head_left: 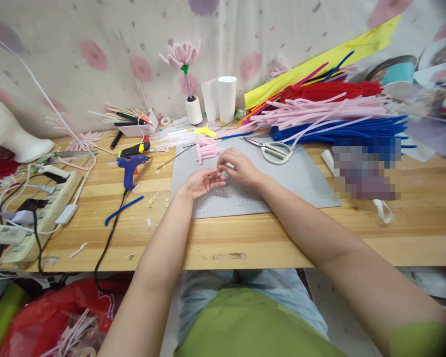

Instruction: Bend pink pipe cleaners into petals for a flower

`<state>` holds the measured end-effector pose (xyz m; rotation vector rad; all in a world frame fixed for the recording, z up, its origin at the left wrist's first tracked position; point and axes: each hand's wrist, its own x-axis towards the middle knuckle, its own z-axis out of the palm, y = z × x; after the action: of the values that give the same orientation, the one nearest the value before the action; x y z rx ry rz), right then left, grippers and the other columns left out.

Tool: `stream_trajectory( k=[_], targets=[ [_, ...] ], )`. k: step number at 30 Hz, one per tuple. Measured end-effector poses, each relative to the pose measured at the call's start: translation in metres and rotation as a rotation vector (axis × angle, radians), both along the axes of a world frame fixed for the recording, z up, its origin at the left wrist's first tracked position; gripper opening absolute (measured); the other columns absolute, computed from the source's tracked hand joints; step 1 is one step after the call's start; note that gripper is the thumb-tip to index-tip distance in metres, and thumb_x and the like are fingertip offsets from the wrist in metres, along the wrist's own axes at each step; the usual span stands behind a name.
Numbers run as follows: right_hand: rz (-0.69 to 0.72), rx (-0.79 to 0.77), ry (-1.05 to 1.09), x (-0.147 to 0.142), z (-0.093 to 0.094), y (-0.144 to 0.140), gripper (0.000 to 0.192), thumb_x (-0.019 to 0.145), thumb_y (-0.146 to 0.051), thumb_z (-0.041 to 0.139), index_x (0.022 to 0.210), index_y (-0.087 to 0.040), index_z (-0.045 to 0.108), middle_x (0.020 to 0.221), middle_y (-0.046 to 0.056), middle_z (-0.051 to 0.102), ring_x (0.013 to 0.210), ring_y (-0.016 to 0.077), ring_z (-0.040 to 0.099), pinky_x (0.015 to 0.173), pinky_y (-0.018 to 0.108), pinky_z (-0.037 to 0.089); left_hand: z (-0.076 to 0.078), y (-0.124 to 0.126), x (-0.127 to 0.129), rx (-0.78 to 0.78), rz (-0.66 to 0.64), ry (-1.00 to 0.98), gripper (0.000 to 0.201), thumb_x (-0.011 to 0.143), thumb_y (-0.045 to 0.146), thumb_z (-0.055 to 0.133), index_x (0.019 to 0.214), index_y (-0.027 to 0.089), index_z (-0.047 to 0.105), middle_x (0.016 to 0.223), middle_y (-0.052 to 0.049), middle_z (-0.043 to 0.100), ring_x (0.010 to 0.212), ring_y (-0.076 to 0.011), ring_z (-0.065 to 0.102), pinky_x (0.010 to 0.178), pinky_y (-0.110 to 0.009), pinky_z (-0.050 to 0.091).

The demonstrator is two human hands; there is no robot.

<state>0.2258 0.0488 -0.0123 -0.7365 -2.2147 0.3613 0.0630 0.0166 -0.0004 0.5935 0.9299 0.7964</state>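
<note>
Above the grey cutting mat [241,203], my left hand [204,182] is turned palm up, its fingers loosely curled and the thumb and index tips brought together. My right hand [241,167] meets it from the right, pinching at the same spot. Whatever the fingertips hold is too small or hidden to make out. Just behind the hands lie several short pink pipe-cleaner pieces [207,149]. White-handled scissors [277,152] rest on the mat to the right, blades pointing left.
Left of the mat are a blue glue gun [129,171], a bent blue pipe cleaner [123,210] and a power strip [55,213]. A pink flower [181,54] stands in a white holder [194,110] behind. Pink pipe cleaners [315,113] and blue pipe cleaners [342,131] are piled back right.
</note>
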Motion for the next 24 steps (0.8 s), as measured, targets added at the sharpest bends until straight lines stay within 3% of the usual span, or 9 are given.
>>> stream_trajectory(
  k=[8, 14, 18, 24],
  targets=[
    [0.005, 0.037, -0.004, 0.003, -0.007, 0.005, 0.01, 0.084, -0.025, 0.05, 0.079, -0.018, 0.055, 0.081, 0.006, 0.06, 0.082, 0.0193, 0.049, 0.076, 0.033, 0.037, 0.001, -0.003, 0.01, 0.147, 0.093, 0.143, 0.016, 0.08, 0.006, 0.049, 0.068, 0.009, 0.059, 0.057, -0.002, 0.061, 0.062, -0.01, 0.064, 0.075, -0.027, 0.054],
    [-0.025, 0.079, -0.008, 0.002, -0.008, 0.005, 0.013, 0.085, -0.029, 0.048, 0.08, -0.019, 0.053, 0.082, 0.006, 0.06, 0.082, 0.0196, 0.048, 0.077, 0.033, 0.037, -0.003, -0.004, 0.022, 0.284, 0.235, 0.292, 0.012, 0.076, 0.01, 0.056, 0.064, 0.01, 0.056, 0.051, 0.0, 0.057, 0.054, -0.0107, 0.062, 0.072, -0.033, 0.054],
    [-0.067, 0.04, -0.001, -0.001, -0.011, 0.005, 0.014, 0.084, -0.031, 0.049, 0.079, -0.019, 0.053, 0.082, 0.007, 0.059, 0.082, 0.0198, 0.048, 0.077, 0.034, 0.036, -0.011, -0.002, 0.027, 0.366, 0.323, 0.401, 0.01, 0.074, 0.011, 0.055, 0.065, 0.011, 0.057, 0.05, 0.001, 0.057, 0.05, -0.0104, 0.059, 0.068, -0.032, 0.053],
    [-0.122, -0.082, 0.009, -0.005, -0.01, 0.005, 0.01, 0.081, -0.027, 0.052, 0.077, -0.018, 0.054, 0.081, 0.006, 0.06, 0.081, 0.0196, 0.05, 0.076, 0.034, 0.036, -0.025, 0.0, 0.023, 0.585, 0.329, 0.647, 0.005, 0.073, 0.013, 0.055, 0.069, 0.014, 0.058, 0.054, 0.0, 0.061, 0.052, -0.0113, 0.059, 0.062, -0.026, 0.05]
  ],
)
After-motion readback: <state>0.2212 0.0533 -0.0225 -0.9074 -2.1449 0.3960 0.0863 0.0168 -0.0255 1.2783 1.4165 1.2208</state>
